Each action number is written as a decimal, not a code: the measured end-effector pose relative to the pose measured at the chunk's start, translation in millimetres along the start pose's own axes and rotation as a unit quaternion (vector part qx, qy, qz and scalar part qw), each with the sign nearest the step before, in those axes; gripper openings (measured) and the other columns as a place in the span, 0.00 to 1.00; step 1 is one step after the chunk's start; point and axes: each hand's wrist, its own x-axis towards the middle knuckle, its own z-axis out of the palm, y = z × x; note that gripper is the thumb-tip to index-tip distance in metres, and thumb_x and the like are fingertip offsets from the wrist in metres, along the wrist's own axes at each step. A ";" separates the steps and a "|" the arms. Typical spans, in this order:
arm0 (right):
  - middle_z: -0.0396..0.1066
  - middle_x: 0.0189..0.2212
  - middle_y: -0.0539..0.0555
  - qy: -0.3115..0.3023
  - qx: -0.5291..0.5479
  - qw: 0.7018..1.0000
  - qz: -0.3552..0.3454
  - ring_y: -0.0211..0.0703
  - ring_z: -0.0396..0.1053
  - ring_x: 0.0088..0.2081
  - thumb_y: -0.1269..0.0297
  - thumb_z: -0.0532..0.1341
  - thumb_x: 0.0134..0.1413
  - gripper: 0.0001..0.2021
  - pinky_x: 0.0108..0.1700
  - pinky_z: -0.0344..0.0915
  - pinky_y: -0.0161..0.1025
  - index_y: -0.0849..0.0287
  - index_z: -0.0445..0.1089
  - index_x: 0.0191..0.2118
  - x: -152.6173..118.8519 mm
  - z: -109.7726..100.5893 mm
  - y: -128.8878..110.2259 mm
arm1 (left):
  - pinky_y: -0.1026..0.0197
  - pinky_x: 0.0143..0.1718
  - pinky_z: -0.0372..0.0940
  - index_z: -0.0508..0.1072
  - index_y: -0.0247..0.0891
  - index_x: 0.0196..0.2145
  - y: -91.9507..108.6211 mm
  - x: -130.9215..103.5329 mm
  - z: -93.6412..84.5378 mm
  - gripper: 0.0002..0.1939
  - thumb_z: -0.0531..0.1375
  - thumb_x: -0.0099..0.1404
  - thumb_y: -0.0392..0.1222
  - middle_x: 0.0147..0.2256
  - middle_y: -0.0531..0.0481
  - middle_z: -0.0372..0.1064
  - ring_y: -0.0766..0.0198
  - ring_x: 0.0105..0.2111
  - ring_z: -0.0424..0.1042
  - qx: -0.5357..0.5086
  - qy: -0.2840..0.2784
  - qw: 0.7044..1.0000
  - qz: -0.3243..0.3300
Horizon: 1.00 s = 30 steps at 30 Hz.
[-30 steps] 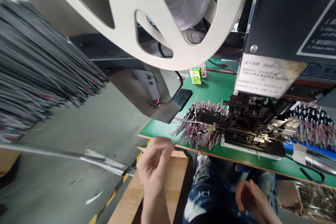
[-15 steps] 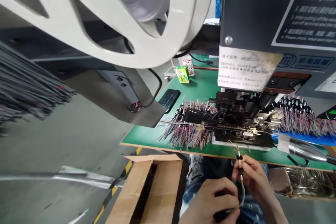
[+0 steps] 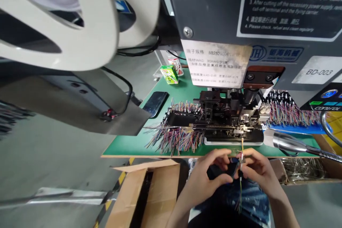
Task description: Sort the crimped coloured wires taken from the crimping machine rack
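A short multi-wire cable [image 3: 241,166] with dark and white sleeves hangs roughly upright in front of the crimping machine [image 3: 227,114]. My right hand [image 3: 258,171] pinches it from the right between thumb and fingers. At its top, thin coloured wires reach up to the machine's metal working parts; whether they touch cannot be told. Loose wire ends dangle below, over my jeans. My left hand [image 3: 207,174] is just left of the cable, thumb and forefinger apart, with nothing visible between them.
Bundles of coloured wires [image 3: 179,137] lie left of the machine on the green table [image 3: 117,146], and more [image 3: 291,112] lie right. A phone [image 3: 155,104] and green box [image 3: 169,74] are behind. A chrome lamp-like tube [image 3: 290,142] extends rightward. An open carton [image 3: 160,192] stands below.
The view has turned right. My right hand has brought the cable up to the machine. My left hand has left the cable's lower end and risen beside it, fingers now spread.
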 end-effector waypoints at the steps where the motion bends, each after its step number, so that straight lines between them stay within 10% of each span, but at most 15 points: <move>1: 0.80 0.28 0.50 -0.001 -0.018 1.000 -0.003 0.43 0.74 0.31 0.51 0.72 0.64 0.16 0.38 0.66 0.38 0.57 0.78 0.48 0.4 0.2 1.1 | 0.59 0.40 0.75 0.79 0.45 0.57 2.1 2.7 3.7 0.27 0.75 0.63 0.52 0.40 0.48 0.81 0.58 0.34 0.80 -0.031 0.024 0.999 -0.006; 9: 0.80 0.34 0.51 -0.008 -0.088 0.996 -0.032 0.41 0.74 0.34 0.54 0.70 0.67 0.11 0.38 0.66 0.36 0.55 0.77 0.46 3.7 2.0 12.7 | 0.66 0.23 0.63 0.77 0.39 0.30 9.8 21.6 29.2 0.12 0.63 0.73 0.44 0.22 0.56 0.68 0.68 0.18 0.65 -0.061 0.088 0.994 -0.006; 24: 0.77 0.27 0.48 0.086 0.104 0.991 -0.003 0.29 0.58 0.18 0.57 0.78 0.55 0.19 0.19 0.58 0.28 0.56 0.76 0.48 11.4 22.6 21.9 | 0.62 0.29 0.66 0.80 0.38 0.35 -2.5 17.6 34.6 0.14 0.66 0.71 0.51 0.28 0.51 0.74 0.62 0.25 0.72 -0.131 0.118 0.984 -0.033; 30: 0.76 0.26 0.48 0.017 0.150 0.988 0.014 0.25 0.52 0.11 0.57 0.76 0.56 0.21 0.12 0.51 0.26 0.56 0.80 0.53 11.7 14.7 34.5 | 0.62 0.31 0.65 0.77 0.38 0.30 -19.8 16.7 42.4 0.22 0.72 0.64 0.61 0.26 0.52 0.71 0.63 0.26 0.70 -0.226 0.124 0.964 -0.063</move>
